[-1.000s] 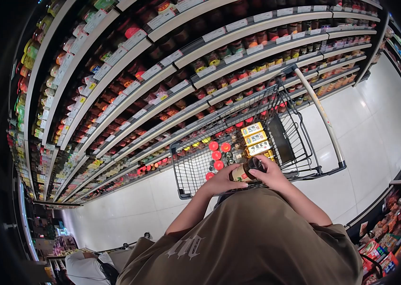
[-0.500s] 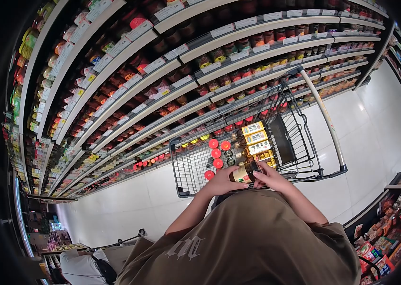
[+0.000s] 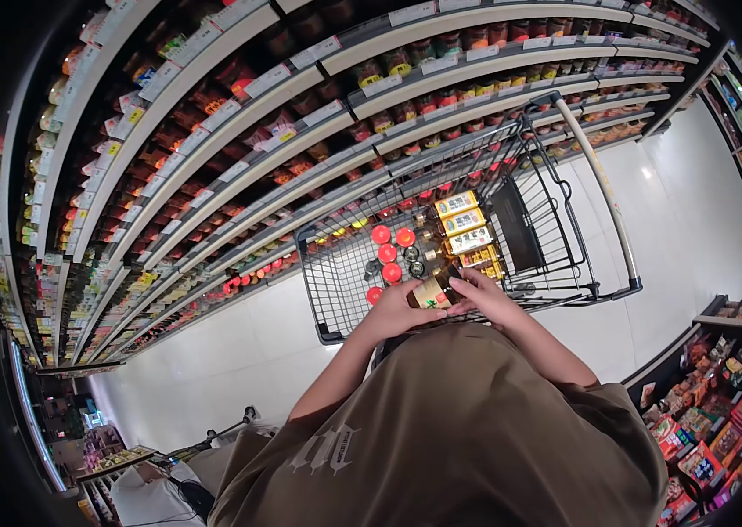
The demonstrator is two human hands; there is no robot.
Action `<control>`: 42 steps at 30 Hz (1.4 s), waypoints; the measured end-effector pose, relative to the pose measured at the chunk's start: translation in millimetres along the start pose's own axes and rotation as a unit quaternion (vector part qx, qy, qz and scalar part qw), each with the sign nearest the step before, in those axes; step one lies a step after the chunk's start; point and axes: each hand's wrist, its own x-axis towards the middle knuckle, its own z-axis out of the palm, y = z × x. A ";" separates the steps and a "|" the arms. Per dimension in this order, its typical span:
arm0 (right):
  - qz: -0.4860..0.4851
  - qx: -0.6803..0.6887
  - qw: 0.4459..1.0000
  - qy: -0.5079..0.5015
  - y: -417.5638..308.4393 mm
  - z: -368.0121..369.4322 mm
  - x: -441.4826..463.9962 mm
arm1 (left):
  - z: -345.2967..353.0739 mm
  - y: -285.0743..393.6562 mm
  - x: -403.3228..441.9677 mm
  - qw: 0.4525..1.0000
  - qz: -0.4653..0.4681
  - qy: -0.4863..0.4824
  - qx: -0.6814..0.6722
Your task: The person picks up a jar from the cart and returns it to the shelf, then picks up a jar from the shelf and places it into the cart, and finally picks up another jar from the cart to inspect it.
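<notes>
A dark jar or bottle with a cream label (image 3: 430,294) lies sideways between my two hands, close to my body at the near side of the shopping cart (image 3: 323,336). My left hand (image 3: 391,312) is wrapped round its left end. At the other end, the fingers of my right hand (image 3: 483,297) grip its dark end. Inside the cart, several red-lidded jars (image 3: 391,272) stand left of my hands. Beyond my right hand are several bottles with yellow-and-white labels (image 3: 464,221), lying side by side. Some dark-lidded jars (image 3: 412,261) sit between the two groups.
Long shelves (image 3: 239,167) packed with jars run along the far side of the cart. The cart's handle (image 3: 599,189) is at the right. Packaged goods (image 3: 722,413) fill a display at lower right. White tiled floor (image 3: 204,369) surrounds the cart.
The view has shifted, so the cart and shelves sit a little farther left and higher. Both hands still hold the jar or bottle, its label now turned more toward me.
</notes>
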 end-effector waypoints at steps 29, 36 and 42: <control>-0.508 -0.123 0.842 0.134 -296.3 80.9 181.7 | -96.1 -240.3 -30.9 0.831 -0.322 -0.126 0.436; -0.531 -0.476 0.620 0.328 -368.3 84.4 221.1 | -94.2 -238.1 -40.3 0.856 -0.265 -0.055 0.441; -0.530 -0.638 0.473 0.297 -382.4 97.8 221.4 | -99.3 -218.1 -41.6 0.850 -0.304 -0.088 0.421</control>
